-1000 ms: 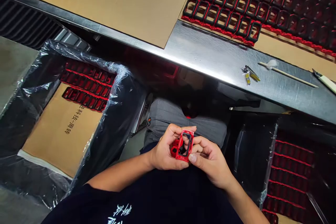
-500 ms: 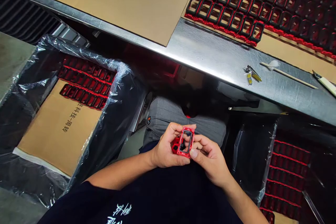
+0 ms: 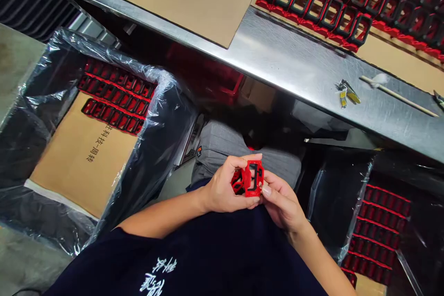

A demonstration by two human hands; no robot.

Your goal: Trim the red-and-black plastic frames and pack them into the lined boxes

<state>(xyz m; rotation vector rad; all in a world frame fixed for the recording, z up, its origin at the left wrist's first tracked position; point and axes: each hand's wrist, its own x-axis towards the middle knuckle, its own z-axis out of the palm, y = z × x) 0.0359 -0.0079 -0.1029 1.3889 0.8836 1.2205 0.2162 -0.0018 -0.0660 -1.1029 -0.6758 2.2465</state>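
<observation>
A small red frame with a black inner rim (image 3: 254, 178) is held above my lap, turned at an angle to the camera. My left hand (image 3: 227, 186) is closed round its left side, with fingers at its top and thumb along its bottom edge. More red and black material shows inside that hand, partly hidden by the fingers. My right hand (image 3: 281, 198) pinches the frame's lower right edge between thumb and fingers.
Rows of red and black frames (image 3: 315, 7) stand on the metal bench (image 3: 263, 51), near small yellow-handled cutters (image 3: 348, 94) and a wooden stick (image 3: 404, 97). Plastic-lined bins holding similar frames flank me, left (image 3: 118, 97) and right (image 3: 376, 226).
The held frame has turned, showing its side more and its opening narrower. Both hands sit slightly higher and further right in view. The camera view has shifted, and the green-handled tool is mostly out of sight.
</observation>
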